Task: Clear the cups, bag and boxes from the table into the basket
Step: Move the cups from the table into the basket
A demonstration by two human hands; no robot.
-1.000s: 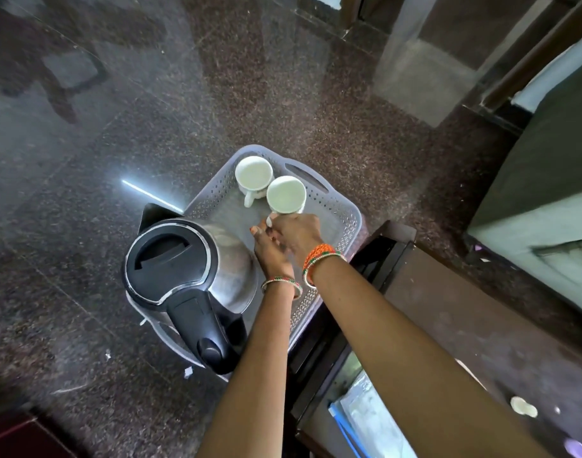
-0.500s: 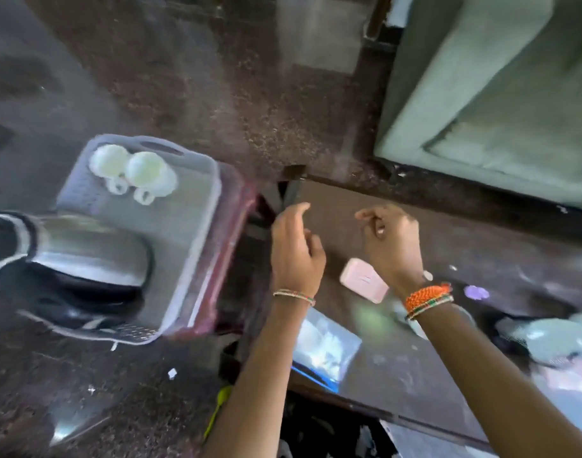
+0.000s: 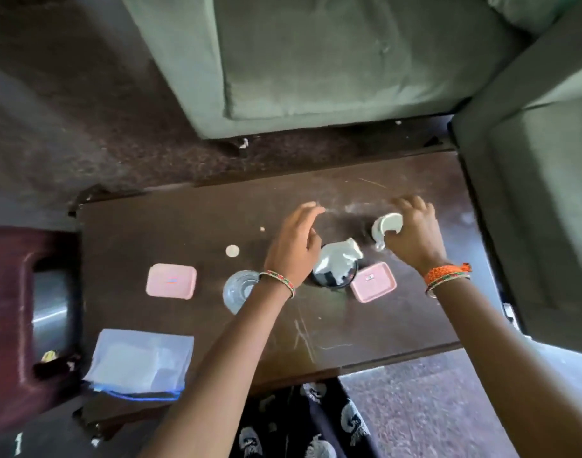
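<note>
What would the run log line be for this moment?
right hand: on white cup | left hand: open above bag | two pink boxes on table

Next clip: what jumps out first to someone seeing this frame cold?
Two bare arms reach over a dark wooden table. The right hand is at a white cup near the far edge, while the left hand hovers open just above a crumpled white bag. Two pink boxes flank them, one left and one right, with a clear glass between.
</note>
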